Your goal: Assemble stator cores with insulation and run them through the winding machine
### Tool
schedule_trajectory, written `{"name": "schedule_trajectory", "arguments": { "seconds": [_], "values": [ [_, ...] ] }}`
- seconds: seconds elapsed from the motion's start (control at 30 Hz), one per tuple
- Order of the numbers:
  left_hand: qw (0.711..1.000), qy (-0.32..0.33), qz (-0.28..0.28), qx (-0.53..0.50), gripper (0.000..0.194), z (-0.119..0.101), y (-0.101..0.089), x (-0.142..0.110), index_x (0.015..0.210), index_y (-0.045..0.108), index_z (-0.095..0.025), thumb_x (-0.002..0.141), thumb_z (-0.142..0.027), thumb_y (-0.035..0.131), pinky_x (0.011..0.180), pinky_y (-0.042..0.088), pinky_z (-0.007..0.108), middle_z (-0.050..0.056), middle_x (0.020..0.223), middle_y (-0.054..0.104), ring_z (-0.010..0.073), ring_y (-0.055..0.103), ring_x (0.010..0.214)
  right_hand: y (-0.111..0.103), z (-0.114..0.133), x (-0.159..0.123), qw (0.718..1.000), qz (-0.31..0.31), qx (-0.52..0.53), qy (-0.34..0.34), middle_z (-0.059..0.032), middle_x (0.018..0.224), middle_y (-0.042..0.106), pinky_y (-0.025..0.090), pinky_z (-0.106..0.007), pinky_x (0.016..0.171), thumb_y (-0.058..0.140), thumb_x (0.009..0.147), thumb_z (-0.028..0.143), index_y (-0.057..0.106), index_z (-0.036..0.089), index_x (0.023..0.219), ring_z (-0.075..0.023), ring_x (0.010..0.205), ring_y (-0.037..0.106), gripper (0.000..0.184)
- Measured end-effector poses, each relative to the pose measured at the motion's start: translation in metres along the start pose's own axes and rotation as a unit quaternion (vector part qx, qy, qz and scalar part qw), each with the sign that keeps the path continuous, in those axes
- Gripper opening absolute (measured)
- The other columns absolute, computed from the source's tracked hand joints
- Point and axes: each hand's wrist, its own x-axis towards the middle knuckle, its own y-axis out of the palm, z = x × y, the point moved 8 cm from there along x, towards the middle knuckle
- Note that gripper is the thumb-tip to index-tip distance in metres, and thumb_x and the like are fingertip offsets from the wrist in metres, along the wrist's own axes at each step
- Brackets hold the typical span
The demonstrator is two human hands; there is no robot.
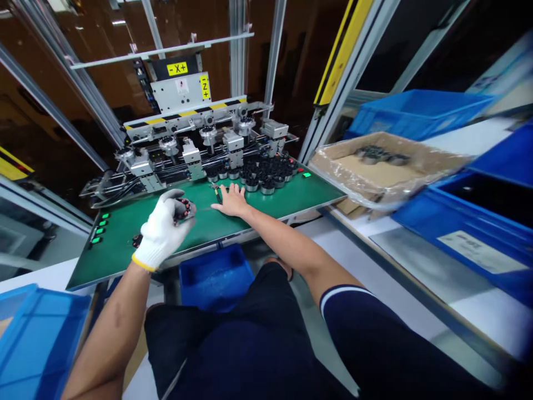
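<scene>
My left hand (163, 229), in a white glove with a yellow cuff, is closed around a small round black part (184, 209) held above the green work surface (137, 219). My bare right hand (232, 201) lies flat on the green surface with its fingers spread, just in front of a thin tool (217, 194). A cluster of several round black parts (266, 173) sits beyond my right hand, in front of the machine's row of grey fixtures (208, 145). Another dark part (137, 240) lies on the surface near my left wrist.
Green lit buttons (99, 228) line the table's left edge, one green button (307, 175) the right. A blue bin (214, 275) sits under the table, another blue bin (35, 339) at my left. A plastic-lined cardboard box (385, 166) and blue crates (470, 222) stand on the right.
</scene>
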Motion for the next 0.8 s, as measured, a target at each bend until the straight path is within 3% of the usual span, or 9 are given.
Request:
{"name": "schedule_trajectory", "arguments": {
  "seconds": [0.07,0.23,0.37,0.5,0.57,0.67,0.73,0.8],
  "values": [
    [0.999,0.020,-0.027,-0.006,0.021,-0.003,-0.023,-0.024,0.086,0.059,-0.023,0.082,-0.038,0.073,0.093,0.057,0.035,0.008,0.134,0.068,0.0245,0.071,0.113,0.002,0.002,-0.002,1.000,0.005,0.005,-0.004,-0.0330,0.155,0.045,0.031,-0.063,0.119,0.069,0.098,0.046,0.047,0.006,0.154,-0.0448,0.147,0.042,0.073],
    [0.994,0.063,-0.045,0.074,0.021,-0.008,-0.061,-0.065,0.090,0.070,-0.023,0.088,-0.043,0.074,0.094,0.059,0.037,0.008,0.129,0.072,0.0262,0.073,0.112,-0.007,-0.005,-0.011,0.997,0.027,0.049,-0.050,-0.0123,0.137,0.061,0.049,-0.052,0.112,0.069,0.100,0.036,0.063,0.015,0.131,-0.0277,0.128,0.059,0.038],
    [0.995,0.040,-0.033,0.081,0.025,-0.003,-0.071,-0.080,0.087,0.072,-0.021,0.089,-0.046,0.074,0.094,0.060,0.040,0.010,0.126,0.073,0.0284,0.074,0.111,-0.022,-0.013,-0.023,0.988,0.062,0.126,-0.071,-0.0091,0.120,0.067,0.059,-0.041,0.096,0.070,0.100,0.031,0.066,0.013,0.121,-0.0208,0.108,0.066,0.028],
    [0.995,0.005,-0.042,0.089,0.026,0.005,-0.074,-0.096,0.085,0.071,-0.021,0.089,-0.046,0.075,0.091,0.061,0.040,0.010,0.126,0.074,0.0282,0.075,0.109,-0.030,-0.008,-0.076,0.963,0.110,0.230,-0.086,-0.0046,0.104,0.064,0.056,-0.026,0.078,0.050,0.106,0.015,0.050,0.008,0.138,-0.0095,0.079,0.065,0.034],
    [0.995,0.004,-0.046,0.090,0.024,0.006,-0.076,-0.103,0.086,0.072,-0.021,0.089,-0.045,0.076,0.091,0.061,0.039,0.010,0.126,0.075,0.0271,0.075,0.109,-0.029,0.003,-0.121,0.933,0.132,0.316,-0.114,-0.0049,0.108,0.061,0.054,-0.023,0.075,0.053,0.103,0.016,0.044,0.010,0.142,-0.0066,0.076,0.063,0.040],
    [0.996,-0.003,-0.027,0.090,0.025,0.008,-0.074,-0.110,0.084,0.072,-0.020,0.091,-0.044,0.073,0.091,0.061,0.039,0.013,0.126,0.074,0.0273,0.075,0.111,-0.019,0.031,-0.196,0.819,0.195,0.512,-0.173,-0.0054,0.110,0.061,0.054,-0.024,0.079,0.068,0.096,0.025,0.051,0.016,0.129,-0.0086,0.082,0.062,0.039],
    [0.996,-0.013,-0.012,0.091,0.029,0.010,-0.072,-0.112,0.082,0.072,-0.020,0.092,-0.047,0.071,0.091,0.061,0.040,0.015,0.127,0.074,0.0290,0.075,0.113,-0.008,0.051,-0.236,0.744,0.249,0.588,-0.198,-0.0068,0.113,0.060,0.056,-0.028,0.084,0.069,0.096,0.029,0.047,0.018,0.138,-0.0103,0.088,0.063,0.048],
    [0.996,-0.021,-0.002,0.091,0.032,0.011,-0.069,-0.113,0.080,0.072,-0.020,0.092,-0.050,0.070,0.090,0.061,0.043,0.016,0.126,0.074,0.0312,0.075,0.113,0.003,0.067,-0.258,0.694,0.286,0.625,-0.215,-0.0097,0.120,0.059,0.057,-0.033,0.091,0.068,0.097,0.030,0.038,0.020,0.152,-0.0128,0.097,0.065,0.064]
  ]
}}
